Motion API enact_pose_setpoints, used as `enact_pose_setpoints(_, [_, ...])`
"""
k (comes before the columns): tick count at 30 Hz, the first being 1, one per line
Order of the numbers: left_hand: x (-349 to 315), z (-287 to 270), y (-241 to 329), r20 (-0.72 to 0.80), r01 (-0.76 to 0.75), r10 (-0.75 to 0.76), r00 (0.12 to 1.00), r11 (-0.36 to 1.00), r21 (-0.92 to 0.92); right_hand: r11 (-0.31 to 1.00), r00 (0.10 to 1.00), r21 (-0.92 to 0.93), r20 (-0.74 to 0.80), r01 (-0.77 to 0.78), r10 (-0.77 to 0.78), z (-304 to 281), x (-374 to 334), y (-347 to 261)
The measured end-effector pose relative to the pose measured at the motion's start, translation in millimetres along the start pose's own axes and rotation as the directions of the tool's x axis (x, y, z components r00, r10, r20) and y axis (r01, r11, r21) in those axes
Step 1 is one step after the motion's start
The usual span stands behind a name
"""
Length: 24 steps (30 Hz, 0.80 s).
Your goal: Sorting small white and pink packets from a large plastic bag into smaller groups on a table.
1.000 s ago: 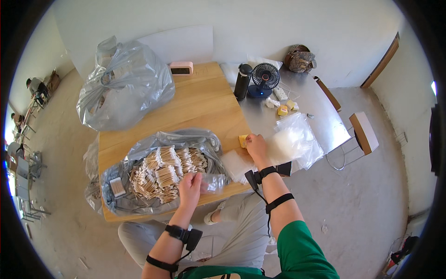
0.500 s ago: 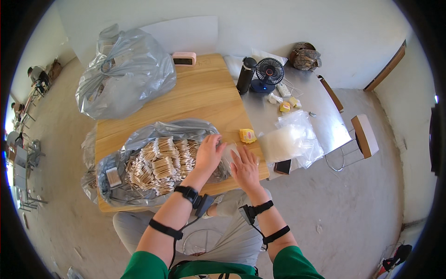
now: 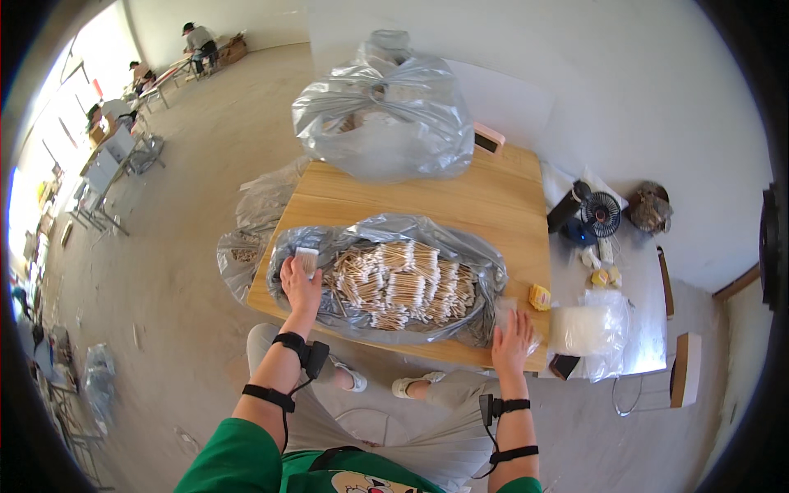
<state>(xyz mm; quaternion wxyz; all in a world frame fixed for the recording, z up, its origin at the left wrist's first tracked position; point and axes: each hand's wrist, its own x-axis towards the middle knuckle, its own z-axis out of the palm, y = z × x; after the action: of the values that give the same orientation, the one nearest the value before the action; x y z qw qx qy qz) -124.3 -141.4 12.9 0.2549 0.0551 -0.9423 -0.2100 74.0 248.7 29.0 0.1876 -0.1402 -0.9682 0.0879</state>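
A small rectangular pack of cotton swabs lies at the left end of an opened grey plastic bag. My left hand has its thumb and fingers around the pack's near end, partly covering it. To the right, a heap of loose cotton swabs with white tips fills the bag. My right hand rests at the table's right front, fingers stretched out over a clear plastic bag. Part of that clear bag is hidden under the palm.
A large tied grey bag and a pink clock stand at the back of the wooden table. On the metal side table are a black bottle, a fan and stacked clear bags. A yellow packet lies near my right hand.
My left hand has moved from beside the right hand across to the swab pack at the left. My right hand stays by the clear bag. The view has turned left.
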Motion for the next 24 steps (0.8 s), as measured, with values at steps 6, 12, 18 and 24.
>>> enact_pose_setpoints(6, [12.6, -6.4, -11.4, 0.28, 0.147, -0.126, 0.952, 0.988, -0.056, 0.983, 0.966, 0.178, -0.26, 0.046, 0.002, -30.3, 1.3, -41.9])
enact_pose_setpoints(12, [8.8, -19.4, -6.8, 0.027, 0.124, -0.124, 0.992, 0.902, -0.413, 0.945, 0.954, 0.299, -0.296, 0.135, -0.042, -53.6, -1.3, -111.3])
enact_pose_setpoints(18, [-43.8, -82.1, 66.6, 0.267, -0.077, 0.379, 0.886, 0.688, -0.721, 0.604, 0.988, 0.797, 0.085, 0.011, -0.13, -37.6, 10.1, -209.5])
enact_pose_setpoints(24, [-66.3, -102.9, 82.2, 0.319, 0.186, 0.296, 0.9, 0.402, -0.897, 0.279, 0.962, 0.923, 0.235, -0.265, 0.137, -2.6, 20.7, -216.3])
